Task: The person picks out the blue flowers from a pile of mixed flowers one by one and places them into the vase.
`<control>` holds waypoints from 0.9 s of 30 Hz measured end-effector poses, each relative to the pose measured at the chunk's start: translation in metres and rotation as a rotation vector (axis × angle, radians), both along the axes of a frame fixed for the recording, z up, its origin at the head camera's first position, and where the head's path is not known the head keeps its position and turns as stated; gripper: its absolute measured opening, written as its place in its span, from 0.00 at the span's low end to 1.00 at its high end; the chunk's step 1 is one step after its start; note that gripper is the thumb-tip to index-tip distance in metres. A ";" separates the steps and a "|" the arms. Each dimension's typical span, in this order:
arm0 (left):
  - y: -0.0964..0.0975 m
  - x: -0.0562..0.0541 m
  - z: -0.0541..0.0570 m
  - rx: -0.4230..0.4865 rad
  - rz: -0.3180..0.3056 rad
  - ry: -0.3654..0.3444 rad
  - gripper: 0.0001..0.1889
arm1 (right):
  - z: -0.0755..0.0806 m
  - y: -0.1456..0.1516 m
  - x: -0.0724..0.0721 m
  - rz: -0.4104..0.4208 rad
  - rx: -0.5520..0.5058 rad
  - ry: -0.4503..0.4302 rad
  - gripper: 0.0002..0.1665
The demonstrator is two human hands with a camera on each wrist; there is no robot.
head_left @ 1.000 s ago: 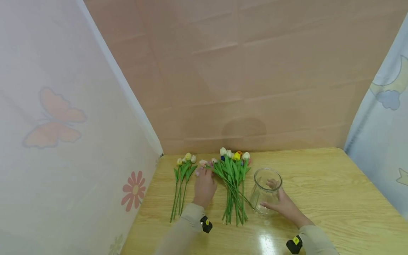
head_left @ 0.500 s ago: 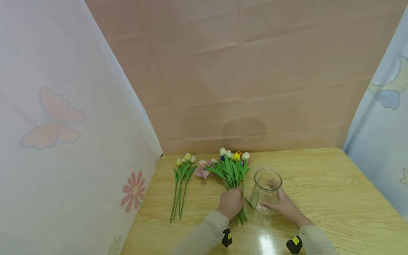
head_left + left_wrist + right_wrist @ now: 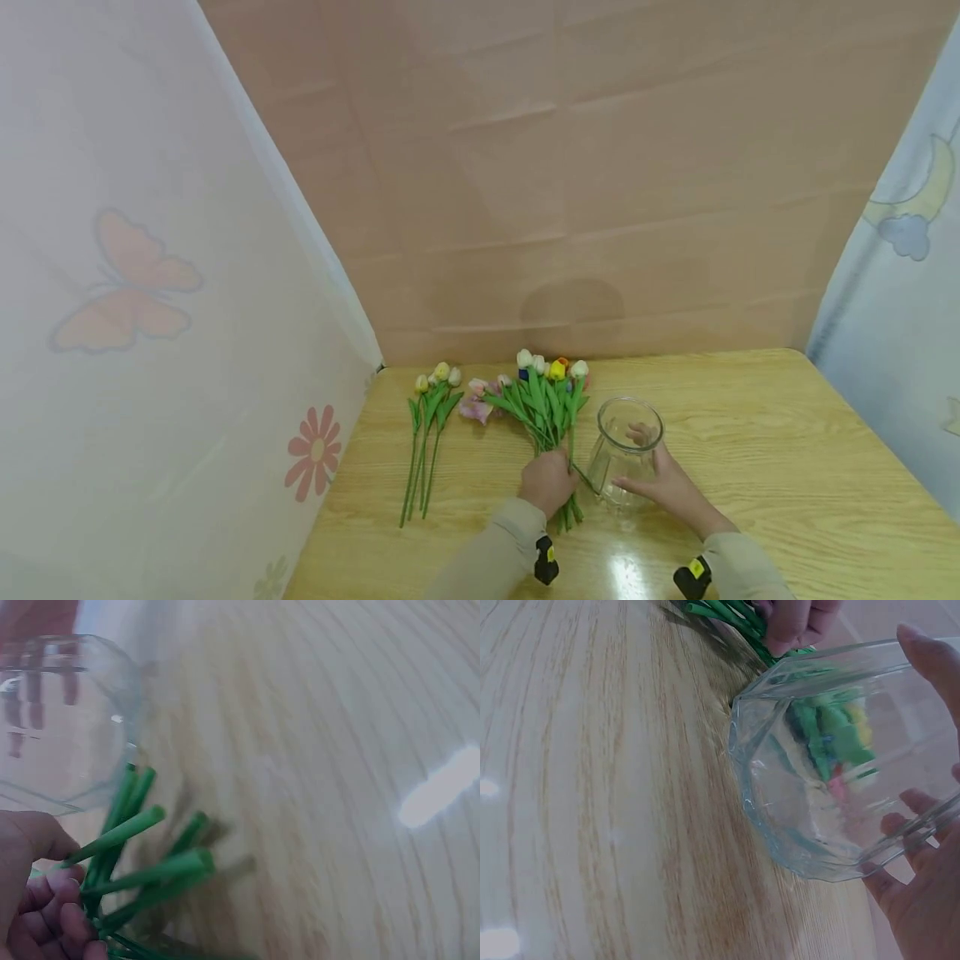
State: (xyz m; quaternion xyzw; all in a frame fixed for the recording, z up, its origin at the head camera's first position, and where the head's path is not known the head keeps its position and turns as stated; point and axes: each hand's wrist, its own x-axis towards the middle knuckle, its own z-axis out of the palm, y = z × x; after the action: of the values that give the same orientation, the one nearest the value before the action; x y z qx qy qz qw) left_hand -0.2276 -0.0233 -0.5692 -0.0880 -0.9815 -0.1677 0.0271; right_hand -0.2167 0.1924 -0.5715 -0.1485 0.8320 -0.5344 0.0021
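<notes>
A bunch of tulips (image 3: pixel 551 404) with white, yellow, orange and pink heads lies across the middle of the table. My left hand (image 3: pixel 549 482) has its fingers curled round the green stems low down. In the left wrist view the cut ends of the stems (image 3: pixel 172 866) poke out past the fingers. Just right of the bunch stands a clear glass vase (image 3: pixel 611 467), upright with a wide mouth. My right hand (image 3: pixel 667 483) grips it from the right, thumb in front and fingers behind. One stem end reaches the vase's lower left side.
Several yellow and white tulips (image 3: pixel 431 417) lie apart on the left of the wooden table (image 3: pixel 765 433). A purple flower (image 3: pixel 476 408) lies at the bunch's left. A brown backdrop (image 3: pixel 465 208) and printed side curtains (image 3: pixel 247 333) enclose the table.
My left hand has come right and nearer from the purple and pink flower heads to the stems of the bunch, and grips them. My right hand and the vase have stayed put.
</notes>
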 end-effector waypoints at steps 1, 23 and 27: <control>0.000 0.000 0.002 0.051 0.014 -0.014 0.17 | 0.000 0.000 0.000 0.001 0.001 -0.001 0.57; -0.053 -0.019 0.064 0.527 0.082 0.216 0.11 | -0.006 0.004 -0.001 0.009 0.002 0.003 0.57; -0.075 -0.023 0.068 0.572 0.118 0.344 0.11 | -0.005 0.003 0.000 0.007 0.011 0.006 0.58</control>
State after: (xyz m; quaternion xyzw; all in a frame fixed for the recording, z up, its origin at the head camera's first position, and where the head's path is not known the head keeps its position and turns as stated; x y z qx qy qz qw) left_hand -0.2510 -0.0985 -0.5017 -0.0466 -0.8793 -0.4170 0.2254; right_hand -0.2171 0.1957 -0.5767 -0.1530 0.8346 -0.5292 0.0024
